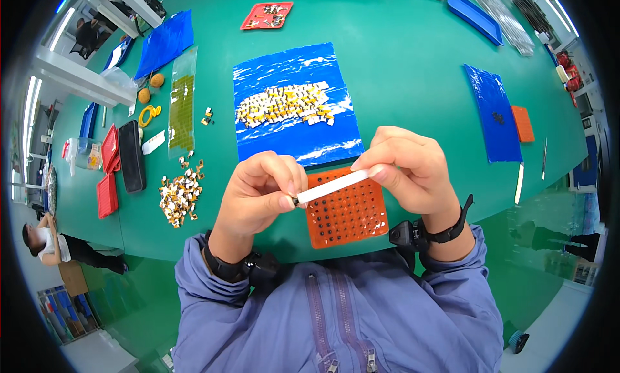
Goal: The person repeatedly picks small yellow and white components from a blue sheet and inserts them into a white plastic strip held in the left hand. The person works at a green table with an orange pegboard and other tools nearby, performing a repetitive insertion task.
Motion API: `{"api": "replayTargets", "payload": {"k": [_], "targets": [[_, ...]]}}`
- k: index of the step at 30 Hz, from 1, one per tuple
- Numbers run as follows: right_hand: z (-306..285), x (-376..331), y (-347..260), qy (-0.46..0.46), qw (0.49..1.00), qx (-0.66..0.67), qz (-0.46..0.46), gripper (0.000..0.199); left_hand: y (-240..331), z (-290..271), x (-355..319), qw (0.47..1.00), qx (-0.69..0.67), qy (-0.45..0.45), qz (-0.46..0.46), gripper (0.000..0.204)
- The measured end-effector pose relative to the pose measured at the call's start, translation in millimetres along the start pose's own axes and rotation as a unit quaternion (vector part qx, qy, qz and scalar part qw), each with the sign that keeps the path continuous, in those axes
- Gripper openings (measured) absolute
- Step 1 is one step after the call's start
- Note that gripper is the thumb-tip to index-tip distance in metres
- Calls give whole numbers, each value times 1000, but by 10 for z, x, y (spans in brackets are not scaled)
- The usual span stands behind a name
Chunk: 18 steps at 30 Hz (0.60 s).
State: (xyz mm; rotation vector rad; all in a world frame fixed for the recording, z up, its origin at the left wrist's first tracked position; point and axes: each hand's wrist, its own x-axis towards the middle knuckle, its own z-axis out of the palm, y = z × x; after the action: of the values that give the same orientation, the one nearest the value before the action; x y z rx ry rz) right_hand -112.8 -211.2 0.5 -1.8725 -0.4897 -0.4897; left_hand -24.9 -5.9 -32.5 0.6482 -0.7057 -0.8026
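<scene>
My right hand (413,170) is closed on a flat white stick (332,186), pinching its right end between thumb and fingers. The stick slants down to the left, its far tip meeting a tiny dark part (295,201). That part is pinched between the thumb and fingertips of my left hand (258,189); its exact kind is too small to tell. Below the stick lies an orange tray (349,242) with rows of small holes, several along its left side filled with black pieces. My fingers cover part of its upper edge.
Beyond my hands a blue sheet (284,66) carries many small white-and-yellow parts (284,105). A loose heap of similar parts (179,195) sits to the left, beside a black case (132,157) and red trays (107,195). Another blue sheet (497,124), an orange block (522,124) and tweezers (544,159) lie right.
</scene>
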Motion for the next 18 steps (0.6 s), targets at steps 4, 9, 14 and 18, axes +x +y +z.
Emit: {"api": "replayTargets", "payload": {"k": [4, 9, 14, 18], "targets": [[5, 19, -11, 4, 1000, 3, -11, 8, 0, 2, 11, 1000, -1, -3, 1, 12], [34, 12, 23, 11, 1000, -17, -9, 10, -14, -3, 5, 1000, 1, -17, -2, 11], [13, 15, 33, -8, 1000, -1, -10, 9, -2, -16, -3, 1000, -1, -15, -2, 11], [-37, -17, 8, -41, 998, -33, 35, 6, -6, -33, -7, 1000, 16, -20, -1, 11]]}}
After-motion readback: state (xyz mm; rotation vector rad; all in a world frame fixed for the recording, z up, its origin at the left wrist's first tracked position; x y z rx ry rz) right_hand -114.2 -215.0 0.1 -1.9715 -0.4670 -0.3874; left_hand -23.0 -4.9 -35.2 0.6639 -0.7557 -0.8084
